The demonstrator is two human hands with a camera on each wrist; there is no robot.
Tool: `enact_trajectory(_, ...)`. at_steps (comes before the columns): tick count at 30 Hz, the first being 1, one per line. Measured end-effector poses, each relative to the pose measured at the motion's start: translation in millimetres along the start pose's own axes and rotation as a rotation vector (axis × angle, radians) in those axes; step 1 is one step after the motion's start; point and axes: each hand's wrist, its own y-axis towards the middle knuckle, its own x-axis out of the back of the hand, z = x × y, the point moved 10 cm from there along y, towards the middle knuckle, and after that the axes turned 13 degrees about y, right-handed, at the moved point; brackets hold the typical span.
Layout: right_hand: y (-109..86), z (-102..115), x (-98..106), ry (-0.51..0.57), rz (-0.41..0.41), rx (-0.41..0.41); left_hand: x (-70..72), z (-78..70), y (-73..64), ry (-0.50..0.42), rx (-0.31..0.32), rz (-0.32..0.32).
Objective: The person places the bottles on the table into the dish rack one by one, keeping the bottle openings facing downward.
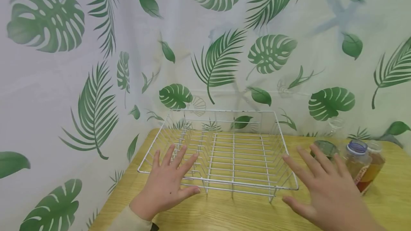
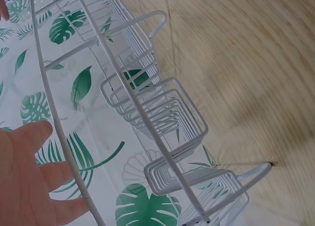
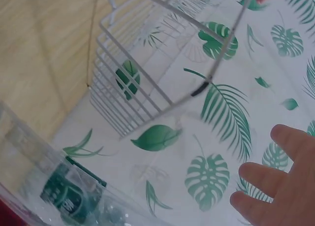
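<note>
A white wire dish rack (image 1: 240, 183) stands on the wooden table against the leaf-printed curtain. My left hand (image 1: 170, 188) is spread over the rack's front left corner, fingers straight, holding nothing. In the left wrist view, the fingers of that hand (image 2: 24, 181) appear beside the rack's top rail; contact cannot be made out. My right hand (image 1: 330, 193) is spread past the rack's front right corner, likewise holding nothing. The right wrist view shows its fingers (image 3: 275, 181) extended, apart from the rack (image 3: 133, 68). It partly covers the containers behind it.
Right of the rack stand a green-tinted jar (image 1: 325, 148), a clear bottle with a purple-blue neck (image 1: 356, 156) and a bottle with an amber lower part (image 1: 372, 167). The curtain (image 1: 192, 70) borders the wooden table (image 1: 231, 216) at the back and left.
</note>
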Motion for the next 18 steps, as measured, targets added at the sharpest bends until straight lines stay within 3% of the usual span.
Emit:
enact_trajectory(9,-3.9,-9,38,0.006,-0.09,0.0,-3.9,4.1,-2.7,-0.008,0.021,0.014)
enact_trajectory(13,-7.5,-18,60,0.074,-0.159,-0.004,-3.0,5.0,-3.1,-0.026,0.022,0.001)
enact_trajectory(18,-19.6,-44,83,0.167,-0.267,-0.12,-1.5,6.0,-3.2,-0.014,0.017,-0.017)
